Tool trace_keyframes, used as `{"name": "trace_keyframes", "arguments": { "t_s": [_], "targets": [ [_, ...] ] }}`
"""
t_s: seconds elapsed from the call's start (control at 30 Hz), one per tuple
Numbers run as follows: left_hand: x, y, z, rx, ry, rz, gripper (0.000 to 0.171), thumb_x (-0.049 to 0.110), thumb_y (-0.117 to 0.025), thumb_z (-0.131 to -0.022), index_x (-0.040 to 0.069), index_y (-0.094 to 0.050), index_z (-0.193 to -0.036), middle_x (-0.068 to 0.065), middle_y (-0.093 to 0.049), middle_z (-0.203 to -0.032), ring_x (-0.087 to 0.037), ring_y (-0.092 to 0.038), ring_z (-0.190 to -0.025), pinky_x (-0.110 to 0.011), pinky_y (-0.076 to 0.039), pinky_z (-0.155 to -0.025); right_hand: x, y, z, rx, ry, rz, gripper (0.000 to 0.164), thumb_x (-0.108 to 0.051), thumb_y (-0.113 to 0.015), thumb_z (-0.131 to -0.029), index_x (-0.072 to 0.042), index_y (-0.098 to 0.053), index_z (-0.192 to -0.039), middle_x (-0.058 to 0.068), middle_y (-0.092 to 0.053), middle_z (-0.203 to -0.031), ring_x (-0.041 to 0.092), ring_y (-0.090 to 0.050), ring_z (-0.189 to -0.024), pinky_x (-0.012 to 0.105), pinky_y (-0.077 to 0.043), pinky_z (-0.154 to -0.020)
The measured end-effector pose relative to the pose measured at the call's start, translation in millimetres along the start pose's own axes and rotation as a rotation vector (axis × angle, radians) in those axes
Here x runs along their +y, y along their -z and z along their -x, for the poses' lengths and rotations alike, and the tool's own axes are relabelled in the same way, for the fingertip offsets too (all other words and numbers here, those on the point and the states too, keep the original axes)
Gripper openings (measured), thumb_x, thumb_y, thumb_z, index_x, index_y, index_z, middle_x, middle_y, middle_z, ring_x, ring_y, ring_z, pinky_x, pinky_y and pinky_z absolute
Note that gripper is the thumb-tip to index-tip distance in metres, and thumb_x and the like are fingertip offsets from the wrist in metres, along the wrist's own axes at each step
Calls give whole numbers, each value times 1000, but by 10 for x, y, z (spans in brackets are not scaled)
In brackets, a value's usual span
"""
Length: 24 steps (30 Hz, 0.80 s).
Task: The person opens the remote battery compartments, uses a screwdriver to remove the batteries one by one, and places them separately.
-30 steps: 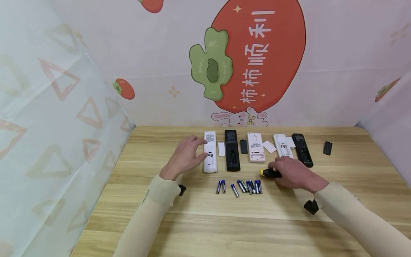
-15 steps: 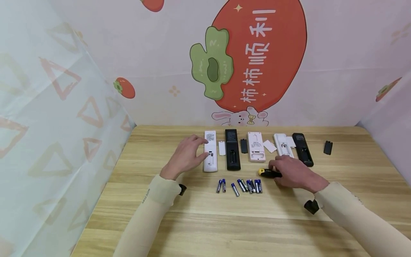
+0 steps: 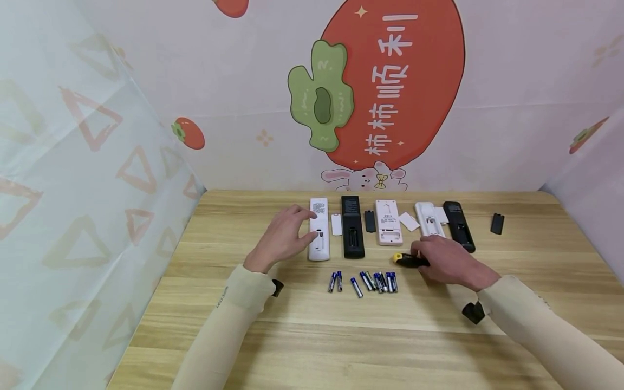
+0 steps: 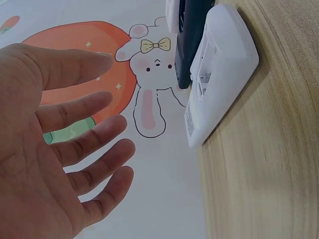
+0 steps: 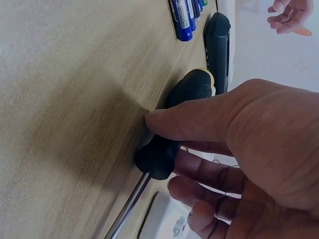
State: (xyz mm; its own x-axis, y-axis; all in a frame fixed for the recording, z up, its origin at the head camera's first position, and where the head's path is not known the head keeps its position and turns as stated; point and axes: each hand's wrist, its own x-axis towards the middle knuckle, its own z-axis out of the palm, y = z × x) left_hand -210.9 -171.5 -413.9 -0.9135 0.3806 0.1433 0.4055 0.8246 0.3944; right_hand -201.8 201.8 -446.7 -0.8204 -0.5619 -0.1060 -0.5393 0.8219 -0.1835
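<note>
My right hand (image 3: 446,261) pinches a screwdriver by its black and yellow handle (image 3: 410,260), thumb on one side and forefinger on the other. Its metal shaft (image 5: 128,208) shows in the right wrist view; whether it touches the table, I cannot tell. In the head view my left hand (image 3: 281,236) hovers by the leftmost white remote control (image 3: 319,218), which lies back up with its battery bay uncovered. The left wrist view shows those fingers spread and relaxed, apart from the remote, holding nothing.
Beside it lie a black remote (image 3: 353,216), a pale pink one (image 3: 388,214), another white one (image 3: 429,216) and another black one (image 3: 458,219). Loose covers lie among them, one black cover (image 3: 497,223) at far right. Several blue-capped batteries (image 3: 382,282) lie in front. A patterned cloth (image 3: 234,151) hangs behind.
The screwdriver's handle has shifted slightly and rolled in my right hand's fingers, so its yellow part shows differently. My left hand has barely moved.
</note>
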Motion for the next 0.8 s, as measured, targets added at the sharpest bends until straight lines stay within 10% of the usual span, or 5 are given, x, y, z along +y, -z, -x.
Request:
{"name": "trace_keyframes", "arguments": {
  "t_s": [0.57,0.8],
  "targets": [
    [-27,34,37,23,8,-21,39,25,-72,-95,7,-67,-129,-12,-62,-129,-32,-56,-121,-50,-45,-102,13,95,35,-1,-72,-75,33,-26,-83,-85,-9,-69,-110,4,-65,-96,19,-59,-81,42,-54,-71],
    [-117,78,45,132,16,-140,40,22,-74,-94,7,-66,-130,-13,-62,-123,-32,-58,-111,-49,-49,-93,152,276,119,169,-114,-183,38,-26,-75,-92,0,-66,-119,15,-69,-107,32,-65,-97,52,-54,-82]
  ]
}}
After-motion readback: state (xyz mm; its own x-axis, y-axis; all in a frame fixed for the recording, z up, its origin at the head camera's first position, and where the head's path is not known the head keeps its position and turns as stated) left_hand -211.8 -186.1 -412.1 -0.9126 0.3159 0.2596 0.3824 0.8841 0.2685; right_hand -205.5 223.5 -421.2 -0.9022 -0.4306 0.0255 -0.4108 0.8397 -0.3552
